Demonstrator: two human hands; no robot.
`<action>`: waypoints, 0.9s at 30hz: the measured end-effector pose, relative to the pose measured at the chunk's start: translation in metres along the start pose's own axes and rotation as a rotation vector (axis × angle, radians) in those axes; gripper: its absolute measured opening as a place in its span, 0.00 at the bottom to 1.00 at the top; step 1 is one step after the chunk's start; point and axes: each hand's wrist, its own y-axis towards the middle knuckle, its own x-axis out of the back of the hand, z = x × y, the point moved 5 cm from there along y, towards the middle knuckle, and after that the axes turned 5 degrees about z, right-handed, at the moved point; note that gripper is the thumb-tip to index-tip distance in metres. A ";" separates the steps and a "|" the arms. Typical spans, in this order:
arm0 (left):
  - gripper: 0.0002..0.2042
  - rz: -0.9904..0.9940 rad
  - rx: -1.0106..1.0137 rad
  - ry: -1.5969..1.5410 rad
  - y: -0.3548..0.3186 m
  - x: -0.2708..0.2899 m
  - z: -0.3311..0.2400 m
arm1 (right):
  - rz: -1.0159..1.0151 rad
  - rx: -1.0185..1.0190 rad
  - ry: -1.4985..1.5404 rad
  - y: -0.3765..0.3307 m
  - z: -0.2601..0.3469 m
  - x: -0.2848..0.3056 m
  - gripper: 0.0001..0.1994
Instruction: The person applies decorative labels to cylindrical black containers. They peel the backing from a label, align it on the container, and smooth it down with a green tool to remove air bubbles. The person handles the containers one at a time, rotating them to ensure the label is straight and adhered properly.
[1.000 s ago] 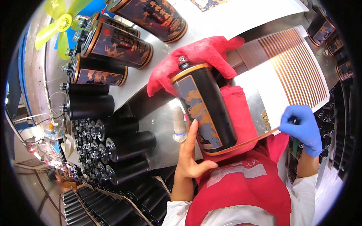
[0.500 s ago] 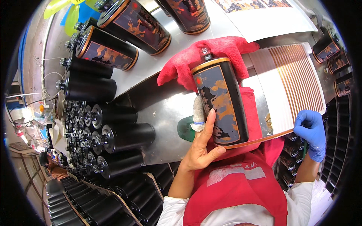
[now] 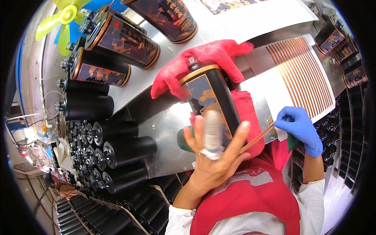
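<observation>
A black bottle with a gold rim and a dark picture label (image 3: 205,92) lies tilted on a red towel (image 3: 219,56), its neck pointing away from me. My left hand (image 3: 213,152) is over the bottle's near end, fingers spread and partly blurred, with a whitish cloth sleeve on one finger. A narrow gold adhesive strip (image 3: 257,138) runs from the bottle's base, by my left thumb, to my right hand (image 3: 298,127). In a blue glove, that hand pinches the strip's free end. My left hand hides the bottle's lower label.
A white sheet of gold strips (image 3: 303,74) lies at right. Labelled bottles (image 3: 121,39) stand at the back left, with plain black bottles (image 3: 125,150) crowded below them. A yellow-green fan (image 3: 67,15) is at far left. Something green (image 3: 185,140) lies beside my left hand.
My left hand has shifted from the bottle's left side across its front, fingers spreading. My right hand has come left, nearer the bottle, with the strip. The view has shifted slightly.
</observation>
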 end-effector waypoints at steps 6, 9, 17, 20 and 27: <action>0.27 0.037 -0.026 0.267 0.005 -0.011 -0.002 | 0.042 0.072 -0.029 0.007 -0.008 -0.015 0.07; 0.35 -0.177 0.019 0.134 -0.027 -0.017 0.021 | 0.148 0.115 0.044 0.004 0.012 -0.034 0.07; 0.43 -0.014 0.138 -0.172 -0.048 -0.029 0.057 | 0.309 0.232 0.178 -0.012 0.041 -0.064 0.08; 0.51 -0.185 0.050 -0.207 -0.032 -0.010 0.040 | 0.310 0.241 0.149 -0.015 0.044 -0.061 0.07; 0.42 -0.135 -0.001 -0.336 -0.014 -0.021 0.039 | 0.381 0.218 0.239 -0.023 0.057 -0.058 0.05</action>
